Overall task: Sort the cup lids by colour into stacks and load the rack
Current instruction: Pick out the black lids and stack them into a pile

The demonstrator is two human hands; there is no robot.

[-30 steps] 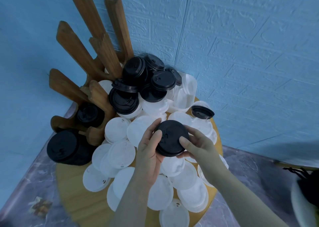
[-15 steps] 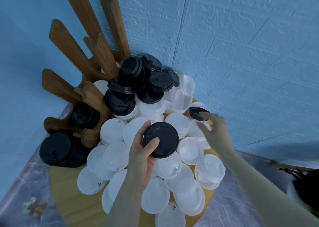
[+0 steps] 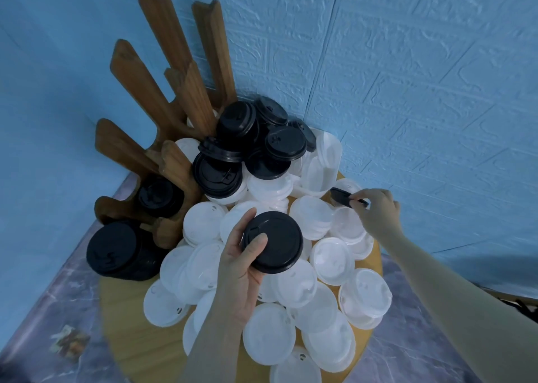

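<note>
Left hand (image 3: 241, 269) clamps a black lid (image 3: 273, 242) above the white lids (image 3: 320, 310), right of the wooden rack (image 3: 163, 149); right hand (image 3: 375, 211) pinches another black lid (image 3: 342, 197) farther right, risking toppling the nearby heap.

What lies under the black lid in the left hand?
Under the black lid held by the left hand lie loose white lids; whatever sits directly beneath it is covered.

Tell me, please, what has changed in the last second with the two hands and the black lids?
The right hand let go of the shared black lid, reached away to the right and pinched a second black lid lying among the white ones. The left hand kept its grip. The wooden rack is unchanged.
</note>
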